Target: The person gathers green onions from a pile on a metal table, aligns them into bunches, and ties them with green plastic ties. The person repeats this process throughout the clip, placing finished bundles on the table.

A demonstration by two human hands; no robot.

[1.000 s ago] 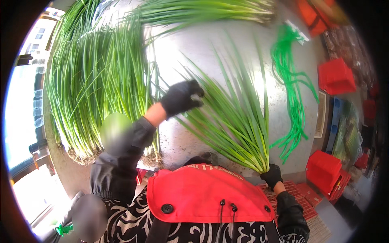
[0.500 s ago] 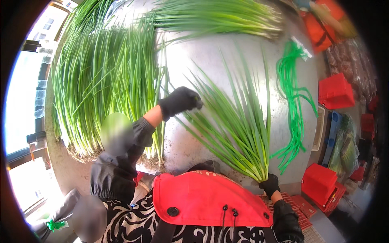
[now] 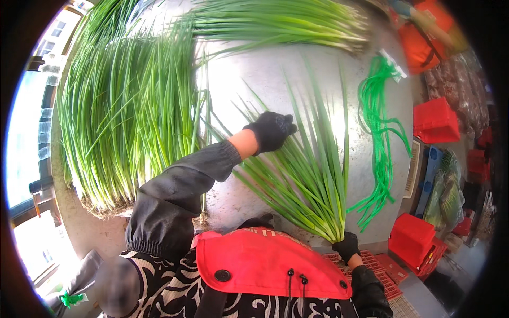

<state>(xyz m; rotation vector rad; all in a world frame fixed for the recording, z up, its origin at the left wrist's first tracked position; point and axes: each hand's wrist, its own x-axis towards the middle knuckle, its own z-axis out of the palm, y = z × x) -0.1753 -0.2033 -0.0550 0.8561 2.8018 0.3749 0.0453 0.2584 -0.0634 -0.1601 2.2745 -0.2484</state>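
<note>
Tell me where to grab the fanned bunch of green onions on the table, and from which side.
Grip the bunch of green onions at its narrow root end, near the table's front edge, coming from the person's side. The stalks converge there into one tight neck, while the leaf tips fan wide. The right hand already pinches that neck; the left hand rests flat on the spread leaves, which are probably too loose to hold together.
</note>
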